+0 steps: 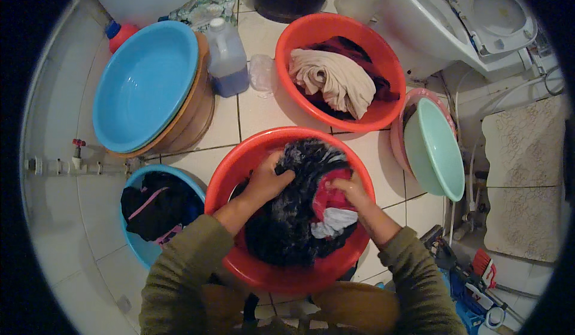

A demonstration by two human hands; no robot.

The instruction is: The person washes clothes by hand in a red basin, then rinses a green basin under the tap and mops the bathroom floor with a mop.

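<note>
Right before me stands a red plastic basin (292, 285) with wet, soapy dark laundry (287, 227) in it. My left hand (269, 178) grips a black garment (310, 155) with suds on it, near the basin's far side. On the right, my right hand (350, 189) is closed on a red cloth (330, 191) lying over the dark fabric; its fingertips are partly blurred. A white cloth (334, 222) lies just below that hand, against the red one.
Beyond is a second red basin (285, 61) with beige and dark clothes. A blue basin (134, 245) of black clothes stands left, below stacked basins (143, 88) and a plastic jug (228, 61). At right are a green basin (435, 151), a toilet (494, 20) and brushes (483, 263).
</note>
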